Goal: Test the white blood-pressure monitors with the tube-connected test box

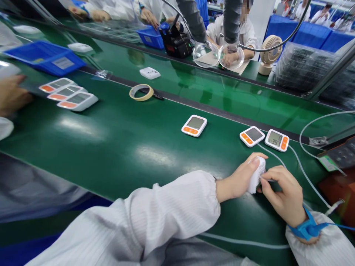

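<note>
My left hand (241,181) clamps the white unit (255,175) on edge – light, rigid, slick plastic, I judge – right fingers (273,176) pinch its side – best held by its edges

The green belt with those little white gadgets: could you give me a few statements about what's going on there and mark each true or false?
1. The left hand holds a white device up on its edge. True.
2. The right hand wears a red wrist strap. False: the strap is blue.
3. One unit on the green belt shows lit digits. True.
4. The roll of tape lies in the blue bin. False: it lies on the belt.
5. Three units lie side by side at far left. True.
</note>
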`<action>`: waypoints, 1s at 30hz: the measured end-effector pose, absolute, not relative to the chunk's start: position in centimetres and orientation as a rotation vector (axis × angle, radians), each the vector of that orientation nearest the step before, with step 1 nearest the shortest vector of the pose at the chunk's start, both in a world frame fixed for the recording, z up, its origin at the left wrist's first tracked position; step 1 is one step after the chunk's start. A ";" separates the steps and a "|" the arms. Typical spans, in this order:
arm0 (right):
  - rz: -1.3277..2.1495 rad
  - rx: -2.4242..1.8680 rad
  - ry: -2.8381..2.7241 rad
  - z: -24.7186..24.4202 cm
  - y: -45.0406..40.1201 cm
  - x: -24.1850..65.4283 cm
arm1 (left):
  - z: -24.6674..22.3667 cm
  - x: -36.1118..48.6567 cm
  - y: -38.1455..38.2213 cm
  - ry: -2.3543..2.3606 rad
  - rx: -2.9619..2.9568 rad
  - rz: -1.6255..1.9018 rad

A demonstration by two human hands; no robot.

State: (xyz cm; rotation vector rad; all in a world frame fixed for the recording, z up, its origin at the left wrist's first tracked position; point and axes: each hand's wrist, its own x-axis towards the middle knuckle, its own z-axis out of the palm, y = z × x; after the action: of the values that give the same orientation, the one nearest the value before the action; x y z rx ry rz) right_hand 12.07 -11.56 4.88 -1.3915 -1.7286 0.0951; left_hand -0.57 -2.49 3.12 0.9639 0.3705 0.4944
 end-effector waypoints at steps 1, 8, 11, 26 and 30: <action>0.100 -1.390 -1.728 4.9 -11.6 12.0 | 3.1 -0.6 -2.5 0.374 0.974 0.497; 0.099 -1.405 -1.722 4.9 -11.6 11.9 | 3.2 -0.9 -2.5 0.397 1.072 0.479; 0.122 -1.411 -1.729 5.0 -11.5 11.9 | 3.5 -1.0 -2.5 0.410 1.109 0.491; 0.173 -1.389 -1.663 4.2 -11.0 13.3 | 2.5 -0.9 -2.2 0.334 0.987 0.509; -0.044 -1.536 -1.507 3.6 -11.1 14.3 | 2.8 -0.6 -1.8 0.319 0.871 0.535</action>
State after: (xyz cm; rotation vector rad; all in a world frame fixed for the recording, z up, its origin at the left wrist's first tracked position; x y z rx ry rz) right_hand 14.28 -11.07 3.62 -1.5356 -1.5067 -0.0438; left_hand -0.60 -1.79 2.84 0.8707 0.3195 0.5355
